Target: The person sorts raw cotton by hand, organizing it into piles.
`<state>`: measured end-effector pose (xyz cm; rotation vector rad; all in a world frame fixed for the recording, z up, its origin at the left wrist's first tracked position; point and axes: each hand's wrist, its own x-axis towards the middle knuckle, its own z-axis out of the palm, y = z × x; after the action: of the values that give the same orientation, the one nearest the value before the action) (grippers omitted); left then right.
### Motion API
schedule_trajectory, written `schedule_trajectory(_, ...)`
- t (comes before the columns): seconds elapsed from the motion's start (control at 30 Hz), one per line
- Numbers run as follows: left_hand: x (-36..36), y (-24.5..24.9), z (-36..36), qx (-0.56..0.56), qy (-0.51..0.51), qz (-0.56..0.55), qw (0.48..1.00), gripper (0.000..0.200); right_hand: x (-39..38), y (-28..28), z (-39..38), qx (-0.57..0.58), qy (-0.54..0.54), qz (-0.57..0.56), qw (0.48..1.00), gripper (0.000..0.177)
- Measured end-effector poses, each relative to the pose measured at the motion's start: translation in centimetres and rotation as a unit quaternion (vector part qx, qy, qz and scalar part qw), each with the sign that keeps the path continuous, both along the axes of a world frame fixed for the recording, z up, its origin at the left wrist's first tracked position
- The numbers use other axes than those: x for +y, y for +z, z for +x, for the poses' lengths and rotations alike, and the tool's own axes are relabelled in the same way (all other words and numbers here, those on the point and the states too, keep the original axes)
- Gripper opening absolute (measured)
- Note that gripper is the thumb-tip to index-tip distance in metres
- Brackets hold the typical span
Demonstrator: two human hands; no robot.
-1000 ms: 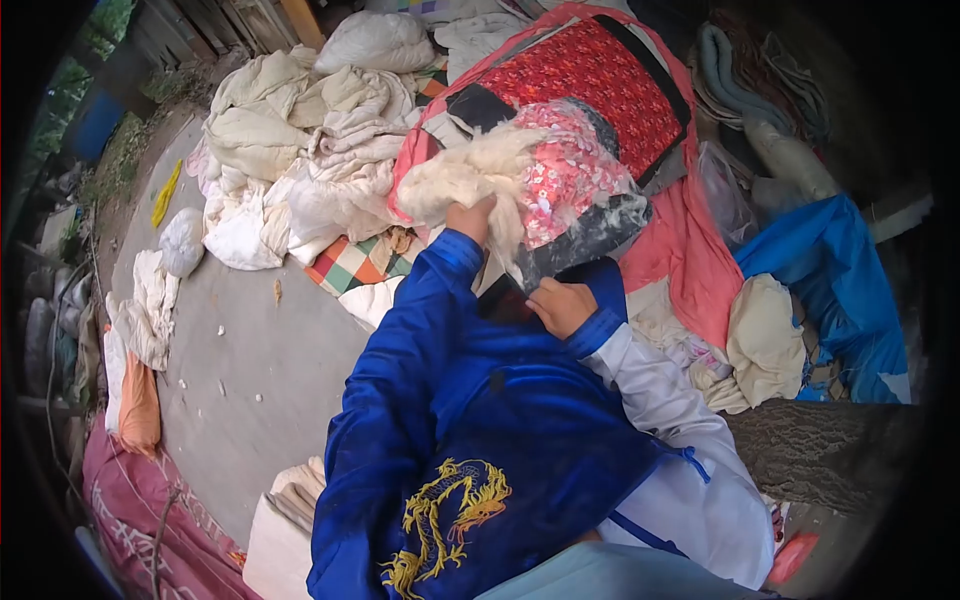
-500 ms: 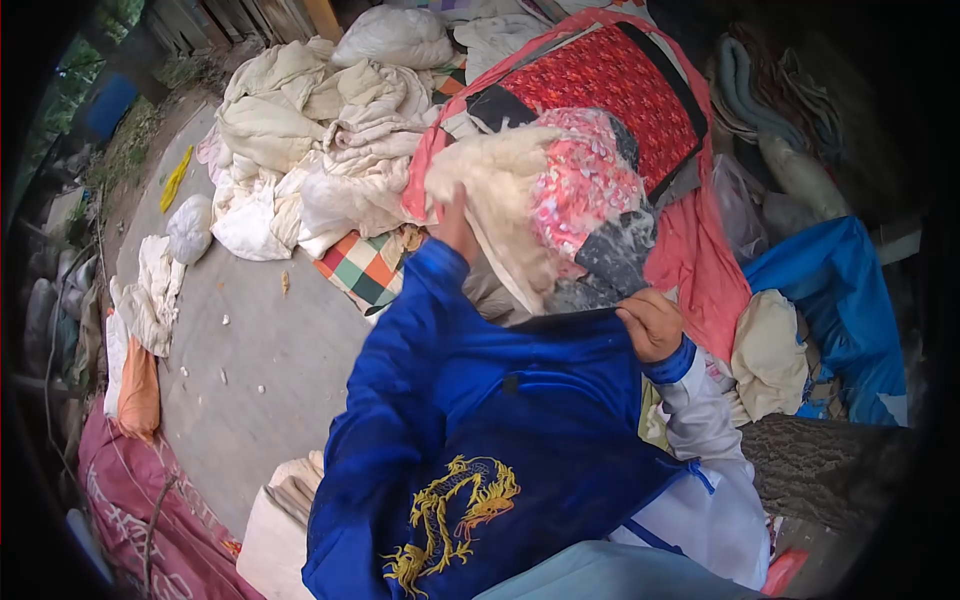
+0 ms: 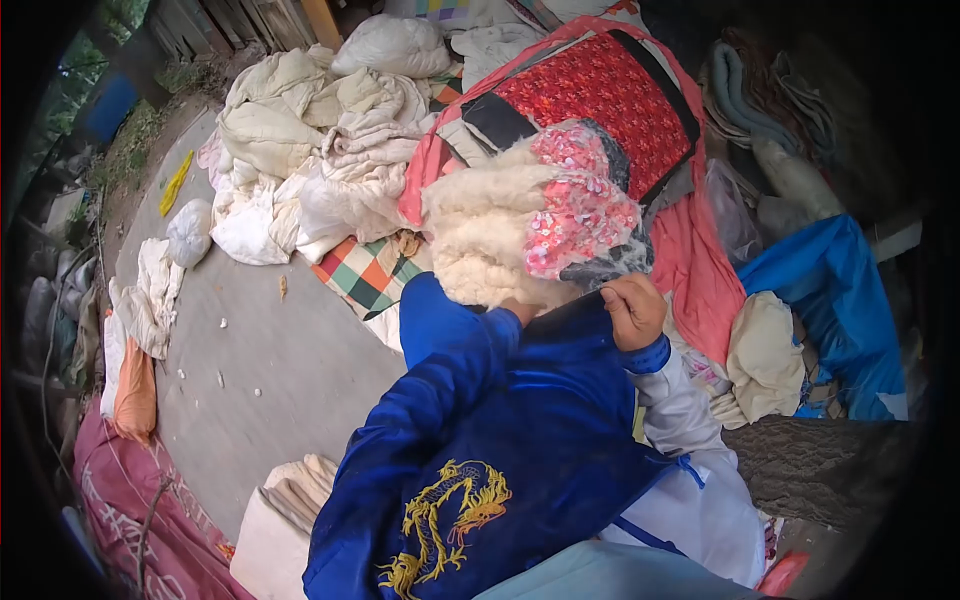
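Grey ground [image 3: 270, 400] lies left of floral wadding [image 3: 580, 225], probably light, soft, best held by its cloth; right hand [image 3: 640, 312] pinches dark fabric [image 3: 574, 312], left hand [image 3: 522, 311] half-hidden, grip unclear.

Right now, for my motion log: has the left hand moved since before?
Yes: the left hand has moved toward the body and rightward, farther from the checkered cloth.

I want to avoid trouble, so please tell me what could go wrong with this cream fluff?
The cream fluff looks loose and could tear if the left hand pulls it. Stray fibres by the flowered cloth might cling to the blue sleeve. The dark edge, pinched by the right hand, may slip.
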<state>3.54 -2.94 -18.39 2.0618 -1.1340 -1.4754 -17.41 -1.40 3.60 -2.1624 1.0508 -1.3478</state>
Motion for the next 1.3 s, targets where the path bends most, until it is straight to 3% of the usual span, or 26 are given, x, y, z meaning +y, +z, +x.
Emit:
schedule_trajectory(0.07,-1.6,0.7,0.2,-0.067,0.007,-0.070,0.995,0.073,-0.5,0.6,-1.3,-0.037,-0.030,0.002,0.999,0.008)
schedule_trajectory(0.13,-6.2,1.3,1.0,-0.121,0.047,-0.223,0.966,0.066,-2.1,2.6,-3.6,-0.097,-0.064,0.031,0.993,0.011)
schedule_trajectory(0.17,-8.2,4.6,1.6,-0.100,0.110,-0.262,0.954,0.061,-3.1,3.2,-4.6,-0.122,-0.082,0.030,0.989,0.013)
schedule_trajectory(0.2,-11.0,6.5,2.7,0.046,0.204,-0.253,0.945,0.054,-4.2,3.8,-5.5,-0.147,-0.098,0.027,0.984,0.016)
schedule_trajectory(0.27,-14.9,13.6,3.7,0.083,0.285,-0.367,0.882,0.050,-6.3,4.9,-6.6,-0.236,-0.074,-0.005,0.969,0.015)
schedule_trajectory(0.33,-16.5,21.7,5.5,0.102,0.367,-0.347,0.857,0.055,-8.1,7.0,-9.0,-0.378,-0.064,0.019,0.924,0.013)
schedule_trajectory(0.4,-22.3,21.9,10.8,0.083,0.417,-0.333,0.842,0.048,-9.9,8.9,-12.4,-0.469,-0.091,0.025,0.878,0.013)
schedule_trajectory(0.43,-23.3,23.5,12.9,0.162,0.436,-0.322,0.825,0.046,-11.4,9.6,-15.0,-0.487,-0.111,0.033,0.866,0.016)
schedule_trajectory(0.5,-24.9,27.0,14.6,0.386,0.417,-0.298,0.767,0.045,-14.3,11.2,-19.1,-0.506,-0.154,0.045,0.847,0.021)
schedule_trajectory(0.6,-27.4,30.6,14.2,0.565,0.337,-0.274,0.702,0.046,-18.9,14.0,-22.2,-0.512,-0.206,0.050,0.833,0.026)
schedule_trajectory(0.63,-28.7,31.4,13.4,0.572,0.326,-0.275,0.700,0.020,-20.7,15.2,-22.9,-0.519,-0.212,0.040,0.827,0.027)
schedule_trajectory(0.73,-25.3,36.4,7.3,0.487,0.319,-0.367,0.726,0.020,-26.1,16.1,-26.5,-0.541,-0.209,0.046,0.813,0.028)
schedule_trajectory(0.8,-24.7,36.6,4.1,0.568,0.240,-0.390,0.684,0.019,-27.9,13.1,-26.8,-0.495,-0.118,0.079,0.857,0.036)
schedule_trajectory(0.83,-24.6,36.7,2.3,0.586,0.203,-0.403,0.673,0.019,-28.1,11.0,-25.4,-0.375,-0.186,0.097,0.903,0.046)
schedule_trajectory(0.87,-24.8,36.9,0.8,0.603,0.166,-0.417,0.659,0.018,-25.1,10.2,-21.1,-0.340,-0.278,0.118,0.891,0.057)
schedule_trajectory(0.9,-24.7,36.5,-0.6,0.586,0.153,-0.419,0.676,0.018,-21.6,9.2,-17.5,-0.250,-0.312,0.099,0.911,0.065)
schedule_trajectory(0.93,-24.5,35.6,-1.7,0.568,0.144,-0.418,0.694,0.018,-22.1,2.3,-18.1,-0.212,-0.276,-0.028,0.937,0.054)
schedule_trajectory(0.97,-24.4,35.0,-2.4,0.547,0.135,-0.421,0.711,0.018,-17.6,0.8,-13.3,-0.188,-0.291,-0.034,0.938,0.033)
schedule_trajectory(1.0,-24.1,34.8,-2.9,0.547,0.145,-0.416,0.712,0.018,-14.6,-1.9,-10.2,-0.283,-0.202,0.136,0.928,0.019)
schedule_trajectory(1.03,-23.7,34.7,-3.5,0.546,0.153,-0.407,0.716,0.018,-10.8,-2.0,-6.1,-0.286,-0.162,0.234,0.915,0.022)
schedule_trajectory(1.07,-23.5,34.9,-4.4,0.546,0.159,-0.398,0.720,0.018,-9.9,-4.0,-4.4,-0.303,-0.121,0.229,0.917,0.025)
schedule_trajectory(1.2,-22.9,35.6,-5.5,0.539,0.140,-0.381,0.738,0.015,-13.6,-0.5,-2.1,-0.363,-0.190,0.214,0.887,0.042)
schedule_trajectory(1.3,-22.6,35.1,-5.4,0.543,0.138,-0.401,0.725,0.015,-16.7,1.9,-2.5,-0.288,-0.166,0.294,0.896,0.051)
